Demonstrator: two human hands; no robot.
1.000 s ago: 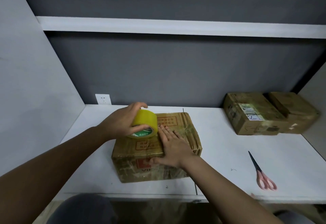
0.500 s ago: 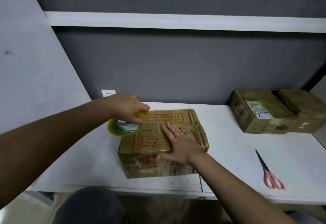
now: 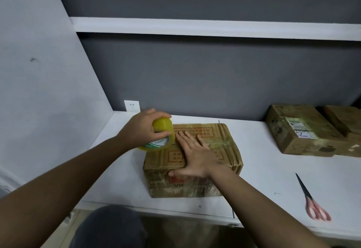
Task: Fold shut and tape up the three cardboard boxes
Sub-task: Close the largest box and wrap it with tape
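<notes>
Right hand (image 3: 195,156) lies spread flat atop the box (image 3: 224,144); left hand (image 3: 144,128) grips the tape roll (image 3: 163,136) at its left edge.

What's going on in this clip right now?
A person is taping a cardboard box shut on a white table. The left hand holds a yellow tape roll at the box's left top edge, while the right hand presses flat on the lid. Two other boxes sit closed at the far right, and scissors lie unused nearby.
</notes>
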